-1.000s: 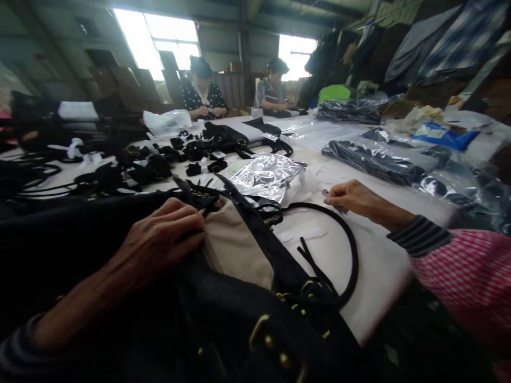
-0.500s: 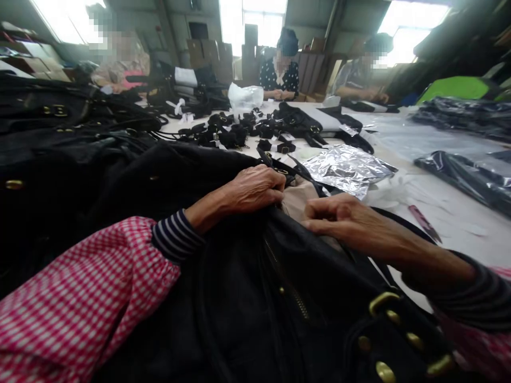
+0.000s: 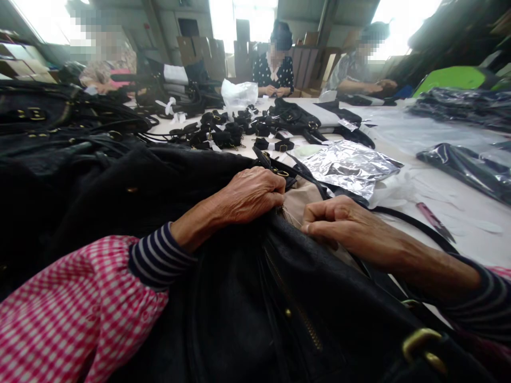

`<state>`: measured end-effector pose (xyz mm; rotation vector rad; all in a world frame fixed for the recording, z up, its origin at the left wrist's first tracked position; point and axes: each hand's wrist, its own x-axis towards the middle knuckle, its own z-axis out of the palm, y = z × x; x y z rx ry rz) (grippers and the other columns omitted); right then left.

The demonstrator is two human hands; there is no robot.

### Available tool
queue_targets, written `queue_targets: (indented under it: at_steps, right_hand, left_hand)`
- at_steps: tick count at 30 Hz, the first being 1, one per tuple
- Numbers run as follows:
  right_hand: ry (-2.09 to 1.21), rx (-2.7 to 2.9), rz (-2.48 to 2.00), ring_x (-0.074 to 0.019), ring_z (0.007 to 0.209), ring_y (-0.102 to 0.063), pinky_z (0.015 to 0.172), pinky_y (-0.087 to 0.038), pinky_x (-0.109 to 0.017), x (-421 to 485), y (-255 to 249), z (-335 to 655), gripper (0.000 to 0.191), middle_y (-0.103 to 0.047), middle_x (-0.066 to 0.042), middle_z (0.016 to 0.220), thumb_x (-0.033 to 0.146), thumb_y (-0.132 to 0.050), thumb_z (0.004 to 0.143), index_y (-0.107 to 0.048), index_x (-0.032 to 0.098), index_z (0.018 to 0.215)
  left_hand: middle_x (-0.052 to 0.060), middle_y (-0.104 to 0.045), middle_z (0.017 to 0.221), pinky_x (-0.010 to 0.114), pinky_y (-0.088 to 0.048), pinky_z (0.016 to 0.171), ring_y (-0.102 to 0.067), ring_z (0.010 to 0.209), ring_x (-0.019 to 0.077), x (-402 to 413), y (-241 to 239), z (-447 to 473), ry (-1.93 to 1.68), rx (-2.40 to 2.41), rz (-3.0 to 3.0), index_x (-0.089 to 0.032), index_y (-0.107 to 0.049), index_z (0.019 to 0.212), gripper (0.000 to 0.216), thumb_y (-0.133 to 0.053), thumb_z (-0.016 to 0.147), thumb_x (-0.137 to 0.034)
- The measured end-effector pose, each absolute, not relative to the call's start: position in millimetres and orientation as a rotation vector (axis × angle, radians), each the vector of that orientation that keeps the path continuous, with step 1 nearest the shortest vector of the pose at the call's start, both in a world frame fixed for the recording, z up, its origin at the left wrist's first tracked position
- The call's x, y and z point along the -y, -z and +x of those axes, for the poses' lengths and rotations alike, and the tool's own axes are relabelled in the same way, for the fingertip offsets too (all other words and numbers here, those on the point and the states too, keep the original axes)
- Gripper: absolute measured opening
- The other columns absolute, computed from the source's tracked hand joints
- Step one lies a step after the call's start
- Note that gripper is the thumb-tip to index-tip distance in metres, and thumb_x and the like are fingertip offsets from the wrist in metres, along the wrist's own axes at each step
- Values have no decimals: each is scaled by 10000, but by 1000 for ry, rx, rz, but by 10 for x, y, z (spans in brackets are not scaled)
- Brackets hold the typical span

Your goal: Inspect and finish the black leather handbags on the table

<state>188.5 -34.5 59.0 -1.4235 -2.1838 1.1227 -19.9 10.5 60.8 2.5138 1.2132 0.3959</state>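
Note:
A large black handbag (image 3: 255, 303) with brass fittings and a beige lining (image 3: 299, 205) lies in front of me on the table. My left hand (image 3: 249, 194) is closed in a grip on the bag's upper edge by the opening. My right hand (image 3: 339, 223) is closed too, its fingers curled and pressed on the opposite edge of the opening. A black strap (image 3: 419, 229) loops out to the right of the bag.
A crinkled silver foil bag (image 3: 351, 167) lies just beyond the handbag. A small dark-red tool (image 3: 435, 222) rests on the white table (image 3: 459, 239). Several black straps and parts (image 3: 235, 133) fill the middle. More black bags (image 3: 59, 127) pile at left. Three other people sit at the far side.
My right hand left the table at the right and came onto the bag's opening. The view swung left and dipped; my left hand kept its grip.

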Motion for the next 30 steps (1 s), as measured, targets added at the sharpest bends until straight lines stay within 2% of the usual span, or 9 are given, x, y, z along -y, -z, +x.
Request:
queue_targets:
  at_steps: [9,13,17,23,30]
  right_hand:
    - [-1219,2134,-1384,-124,517,-501,504,-381,-258,221,-556,1836,197,-531,8,536,264,-578,721,-538,191,542]
    - [-1296,2076,-1314,-117,464,-532,442,-402,-226,137,-459,1827,127,-578,19,552,259,-587,774,-570,187,672]
    - [-1357,2044,-1252,-118,440,-532,422,-433,-216,53,-316,1837,101,-587,34,549,279,-583,847,-593,185,812]
    - [-1046,2096,-1202,-134,509,-540,469,-399,-236,58,-245,1751,116,-592,30,608,251,-628,831,-642,177,919]
    - [-735,2057,-1149,-176,696,-564,627,-424,-285,109,-114,1681,101,-610,-7,695,210,-600,848,-623,192,752]
  left_hand:
    - [11,-555,764,316,-327,748,-530,847,191,-121,-582,-206,-385,-1162,2540,-184,-640,767,206,-497,902,-247]
    - [7,-531,792,312,-337,760,-521,892,196,-118,-572,-248,-382,-1103,2559,-199,-635,810,192,-506,924,-284]
    - [2,-506,865,298,-367,786,-533,936,189,-86,-599,-274,-347,-1090,2510,-232,-665,876,94,-587,870,-283]
    - [10,-484,892,312,-391,814,-528,957,198,-79,-604,-236,-337,-1113,2487,-234,-657,871,75,-587,844,-243]
    - [11,-523,911,324,-401,821,-532,972,206,-71,-590,-240,-302,-1213,2503,-226,-628,925,98,-557,903,-290]
